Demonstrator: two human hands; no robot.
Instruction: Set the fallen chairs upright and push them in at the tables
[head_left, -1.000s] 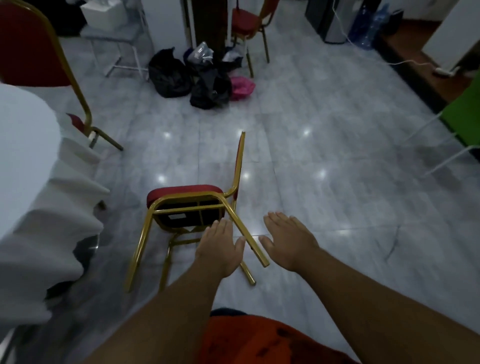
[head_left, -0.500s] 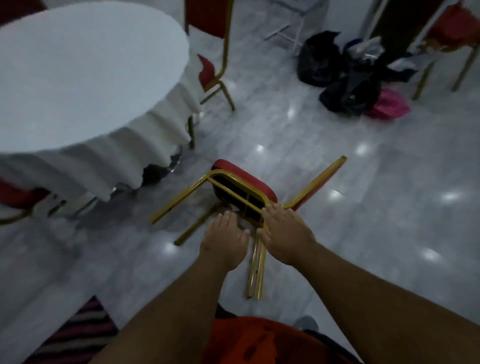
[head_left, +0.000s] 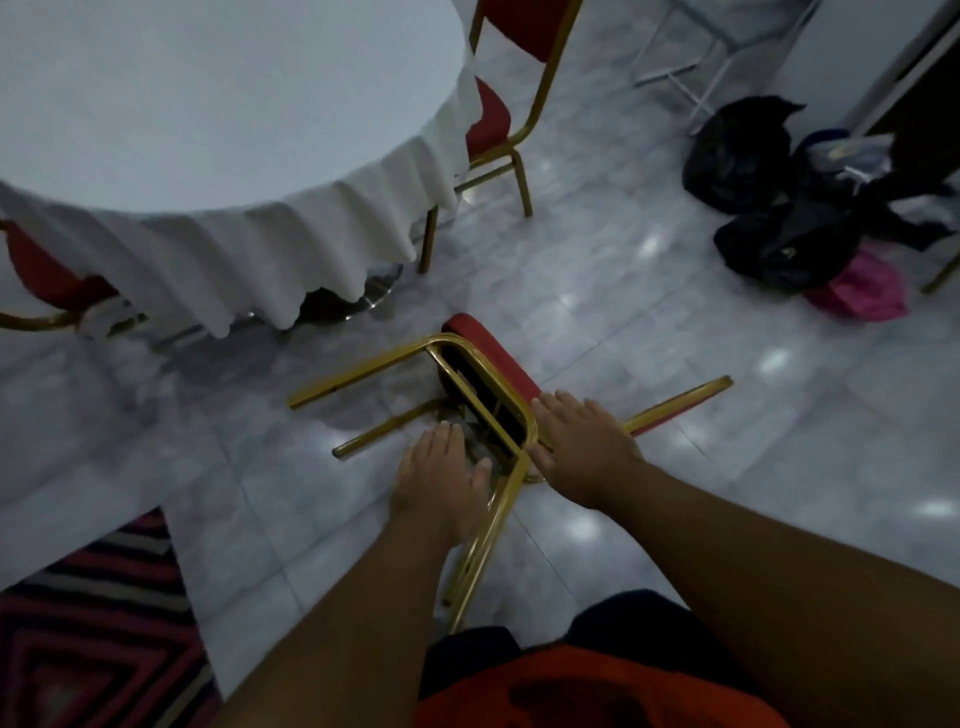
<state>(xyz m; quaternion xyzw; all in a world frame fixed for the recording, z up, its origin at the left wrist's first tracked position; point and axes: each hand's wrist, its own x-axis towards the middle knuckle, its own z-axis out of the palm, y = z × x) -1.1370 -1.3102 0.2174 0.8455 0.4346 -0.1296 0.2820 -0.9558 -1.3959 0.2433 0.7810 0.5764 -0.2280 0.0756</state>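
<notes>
A fallen chair (head_left: 488, 358) with a gold metal frame and red seat lies on its side on the grey tiled floor, legs pointing left and toward me, backrest stretching right. My left hand (head_left: 441, 473) hovers flat, fingers apart, over the leg frame beside the seat's underside. My right hand (head_left: 576, 447) rests spread over the corner where seat and backrest meet; whether it touches is unclear. Neither hand is closed around the frame. The round table (head_left: 208, 114) with a white cloth stands just beyond, upper left.
An upright red chair (head_left: 498, 119) is tucked at the table's far right, another red chair (head_left: 47, 280) at its left. Black bags (head_left: 779, 228) and a pink bag (head_left: 862, 291) lie at the right. A striped rug (head_left: 88, 623) covers the lower left.
The view has swung left, bringing the table closer. Both hands have moved forward from the chair's legs to the seat frame, the right one reaching the seat-back corner.
</notes>
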